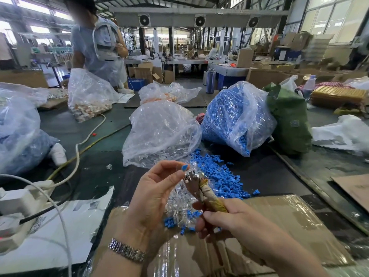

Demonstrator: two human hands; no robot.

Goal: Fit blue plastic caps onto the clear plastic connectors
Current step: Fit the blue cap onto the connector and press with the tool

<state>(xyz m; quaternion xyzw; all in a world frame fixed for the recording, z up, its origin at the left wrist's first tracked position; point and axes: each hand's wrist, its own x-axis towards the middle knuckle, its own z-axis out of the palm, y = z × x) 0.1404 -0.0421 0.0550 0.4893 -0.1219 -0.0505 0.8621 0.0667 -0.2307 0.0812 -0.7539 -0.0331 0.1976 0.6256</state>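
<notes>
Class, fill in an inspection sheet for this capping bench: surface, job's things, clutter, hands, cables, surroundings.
Surface: dark table, flattened taped cardboard at the near edge.
Job's things: loose blue caps and clear connectors piled together; bag of blue caps; bag of clear connectors.
Clutter: green bag, torn white paper.
Hands: left hand pinches a blue cap; right hand grips a tape-wrapped tool.
Cables: white cable, yellow cable, power strip.
Surroundings: factory hall, standing person, cartons.
</notes>
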